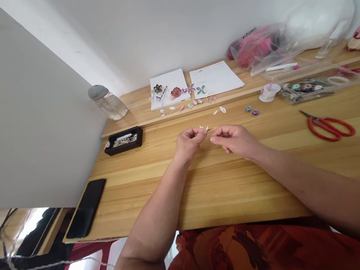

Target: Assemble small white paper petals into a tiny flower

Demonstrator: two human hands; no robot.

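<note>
Over the middle of the table, my left hand point(191, 143) pinches a small piece with white petals point(207, 128) between thumb and fingertips. A thin dark stem or wire sticks out of it toward the right. Close beside it, my right hand point(232, 140) is closed in a pinch; whatever lies between its fingertips is too fine to make out. Beyond the hands are two loose white petals point(222, 109). A row of small pink and white petals point(196, 102) lies farther back, along the raised shelf's edge.
Red-handled scissors point(330, 127) lie right, near a spool point(270, 92) and a clear plastic box point(320, 86). On the left are a black tray of beads point(124, 140), a phone point(87, 208) and a bottle point(108, 102). Paper sheets point(217, 78) with flower ornaments point(176, 92) rest behind.
</note>
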